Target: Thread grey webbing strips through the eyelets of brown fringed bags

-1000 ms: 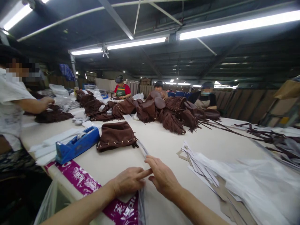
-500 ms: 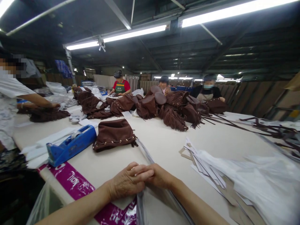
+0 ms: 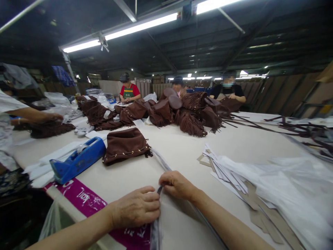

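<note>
Both hands, left [image 3: 136, 209] and right [image 3: 177, 184], pinch what looks like a clear plastic bag [image 3: 158, 163] lying flat on the desk [image 3: 182, 149], just before a brown suede bag [image 3: 126, 146].

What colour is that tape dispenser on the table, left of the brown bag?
Blue. The tape dispenser shows clearly in the head view.

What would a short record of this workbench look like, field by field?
Left hand: left hand pinches the clear plastic bag at its edge
Right hand: right hand grips the same edge, farther up
Beyond the hands: brown suede bag, lying flat
Left of it: blue tape dispenser
Right side: stack of white sheets
Far end: pile of fringed brown bags, co-workers behind it
</note>
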Motion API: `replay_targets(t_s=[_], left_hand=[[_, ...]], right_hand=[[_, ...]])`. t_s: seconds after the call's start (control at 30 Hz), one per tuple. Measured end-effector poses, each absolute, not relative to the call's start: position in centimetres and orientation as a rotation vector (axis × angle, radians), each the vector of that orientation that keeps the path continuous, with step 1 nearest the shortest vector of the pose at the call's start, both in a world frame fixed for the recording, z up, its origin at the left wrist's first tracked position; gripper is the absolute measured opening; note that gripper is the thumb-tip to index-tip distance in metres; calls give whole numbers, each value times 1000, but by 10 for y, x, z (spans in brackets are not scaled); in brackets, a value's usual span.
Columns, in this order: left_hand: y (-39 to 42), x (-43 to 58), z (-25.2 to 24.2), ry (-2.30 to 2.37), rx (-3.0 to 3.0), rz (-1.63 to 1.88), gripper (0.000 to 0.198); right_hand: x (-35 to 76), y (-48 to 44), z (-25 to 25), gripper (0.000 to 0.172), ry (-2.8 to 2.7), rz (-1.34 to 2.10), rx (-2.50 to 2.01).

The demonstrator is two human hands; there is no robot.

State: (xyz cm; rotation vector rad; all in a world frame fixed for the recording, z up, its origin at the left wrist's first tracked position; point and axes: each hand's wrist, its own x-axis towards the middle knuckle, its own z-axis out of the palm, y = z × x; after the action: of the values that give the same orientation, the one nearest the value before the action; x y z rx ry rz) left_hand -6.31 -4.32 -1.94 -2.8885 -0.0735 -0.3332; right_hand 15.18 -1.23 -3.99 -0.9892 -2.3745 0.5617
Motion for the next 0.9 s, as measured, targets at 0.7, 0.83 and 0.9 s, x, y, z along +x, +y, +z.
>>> replay_targets(t_s=[0.7, 0.83, 0.9], left_hand=[[-28, -55, -44, -324, -3202, -840, 31], [-27, -57, -43, -309, -3260, -847, 31], [-28, -57, -43, -371, -3314, -876, 30]], right_hand=[[163, -27, 1, 39, -2680, 922, -1099], [164, -14, 0, 34, -2721, 1006, -979], [161, -15, -3, 27, -2774, 824, -870]])
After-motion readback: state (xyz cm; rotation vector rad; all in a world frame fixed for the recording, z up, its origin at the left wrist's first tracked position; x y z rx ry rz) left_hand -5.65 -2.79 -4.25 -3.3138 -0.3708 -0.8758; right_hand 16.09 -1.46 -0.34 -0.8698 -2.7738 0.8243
